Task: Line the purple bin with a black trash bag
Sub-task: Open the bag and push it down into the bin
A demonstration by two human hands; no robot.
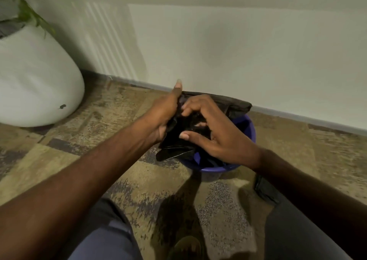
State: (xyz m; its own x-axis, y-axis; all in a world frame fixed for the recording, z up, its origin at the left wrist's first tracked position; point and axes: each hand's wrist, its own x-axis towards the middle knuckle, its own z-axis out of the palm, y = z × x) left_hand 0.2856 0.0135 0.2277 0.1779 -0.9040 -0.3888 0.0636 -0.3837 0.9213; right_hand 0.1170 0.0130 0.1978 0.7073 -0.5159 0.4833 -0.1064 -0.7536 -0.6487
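A small purple bin [250, 132] stands on the patterned floor close to the wall. A crumpled black trash bag [230, 103] hangs over it, partly inside the bin and partly bunched above its rim. My left hand [162, 112] grips the bag's left side, thumb pointing up. My right hand [216, 132] has its fingers curled into the bag's folds from the right. Most of the bin's inside is hidden by the bag and my hands.
A large white planter [35, 81] with green leaves [25, 9] stands at the left against the wall. The white wall [238, 51] and its grey skirting run just behind the bin. My knees and a shoe [186, 247] are at the bottom.
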